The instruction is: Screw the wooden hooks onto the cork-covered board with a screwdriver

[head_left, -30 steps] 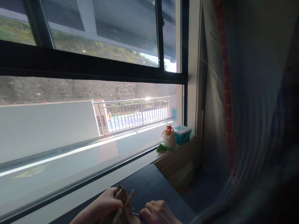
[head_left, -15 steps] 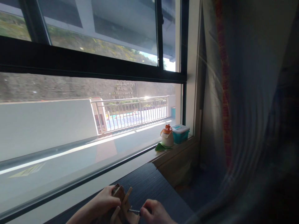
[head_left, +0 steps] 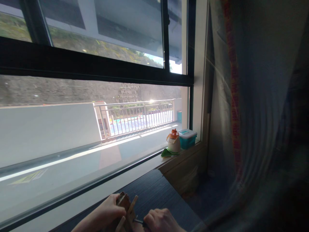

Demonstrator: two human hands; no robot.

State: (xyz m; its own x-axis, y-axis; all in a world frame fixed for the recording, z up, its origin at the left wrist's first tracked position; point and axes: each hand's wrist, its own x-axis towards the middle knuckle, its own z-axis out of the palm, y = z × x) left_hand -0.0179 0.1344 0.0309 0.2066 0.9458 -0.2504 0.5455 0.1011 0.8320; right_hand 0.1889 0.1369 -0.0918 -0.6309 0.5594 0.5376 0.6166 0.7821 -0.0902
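Note:
At the bottom edge of the head view, my left hand (head_left: 108,211) grips a small brown wooden piece (head_left: 126,207) made of flat slats, held over a dark table (head_left: 154,190). My right hand (head_left: 160,220) is closed around a thin dark metal tool (head_left: 138,221) whose tip meets the wooden piece. Both hands are close together and partly cut off by the frame's lower edge.
A large window (head_left: 96,106) fills the view, with a wooden sill (head_left: 183,154) holding a white pot with an orange lid (head_left: 173,141), a teal lidded box (head_left: 188,138) and a green leaf-shaped mat (head_left: 167,152). A blurred curtain (head_left: 253,112) hangs at the right.
My right hand shifted slightly left toward the wooden piece and dropped a little; the view tilted marginally. The left hand keeps its hold.

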